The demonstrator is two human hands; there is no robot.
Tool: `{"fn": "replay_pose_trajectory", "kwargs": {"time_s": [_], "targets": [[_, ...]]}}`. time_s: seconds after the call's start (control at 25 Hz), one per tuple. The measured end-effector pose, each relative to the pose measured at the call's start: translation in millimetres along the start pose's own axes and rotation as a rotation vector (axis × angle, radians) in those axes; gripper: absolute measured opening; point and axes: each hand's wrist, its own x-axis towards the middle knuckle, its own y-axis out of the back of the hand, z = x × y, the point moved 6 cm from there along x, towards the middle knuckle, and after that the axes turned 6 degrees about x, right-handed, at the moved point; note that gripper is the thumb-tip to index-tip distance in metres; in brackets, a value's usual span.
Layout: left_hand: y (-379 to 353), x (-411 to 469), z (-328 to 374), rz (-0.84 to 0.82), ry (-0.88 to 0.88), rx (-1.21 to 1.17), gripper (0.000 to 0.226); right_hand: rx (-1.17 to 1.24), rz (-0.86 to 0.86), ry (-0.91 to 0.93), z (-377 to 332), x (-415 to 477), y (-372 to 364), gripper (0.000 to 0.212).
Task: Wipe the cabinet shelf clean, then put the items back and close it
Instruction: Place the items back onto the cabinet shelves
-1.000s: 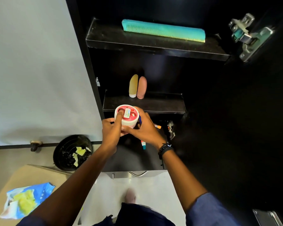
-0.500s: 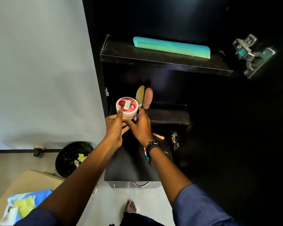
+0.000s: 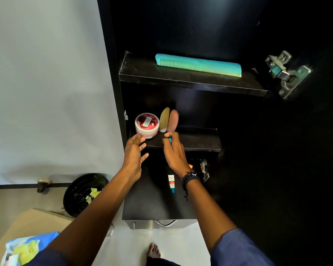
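Since the jar (image 3: 147, 125) already stands on the shelf (image 3: 196, 140) beside two bottles (image 3: 172, 120), we judge the tube (image 3: 171, 183) goes next. It lies on the ledge (image 3: 146, 198) below our hands, pointing away from us, nearest the right wrist. Our left hand (image 3: 134, 156) is open by the jar. Our right hand (image 3: 176, 152) curls near something teal, and we cannot tell if it grips.

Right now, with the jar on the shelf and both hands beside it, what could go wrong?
The jar sits near the shelf edge by the left hand; a nudge might drop it. The right hand, pinching a teal item, hovers by the yellow tube and pink tube; a brush could topple them.
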Motion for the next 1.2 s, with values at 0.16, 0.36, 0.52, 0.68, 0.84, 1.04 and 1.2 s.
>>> {"fn": "replay_pose_trajectory", "kwargs": {"time_s": [0.16,0.36,0.52,0.68,0.84,1.04,1.2], "targets": [[1.3,-17.9,11.1,0.022,-0.119,0.092,0.03,0.031,0.018,0.043,-20.2,-16.2,13.7,0.014],[-6.6,-56.8,70.0,0.031,-0.502,0.167,0.024,0.054,0.14,0.351,-91.4,-35.4,40.9,0.02],[-17.2,-82.5,119.9,0.02,-0.772,0.247,0.022,-0.054,0.327,0.651,-164.5,-43.7,62.4,0.028],[-16.0,-78.7,133.7,0.039,-0.763,0.243,0.024,-0.203,0.337,0.667,-200.4,-19.2,54.5,0.032],[-6.4,-71.0,126.5,0.085,-0.702,0.242,0.025,-0.293,0.317,0.723,-222.2,3.3,31.6,0.026],[1.8,-64.8,122.5,0.083,-0.683,0.286,0.027,-0.405,0.35,0.8,-227.5,15.0,18.9,0.025],[4.3,-63.9,114.3,0.083,-0.688,0.342,0.029,-0.353,0.457,0.848,-210.8,-15.2,29.0,0.027]]}}
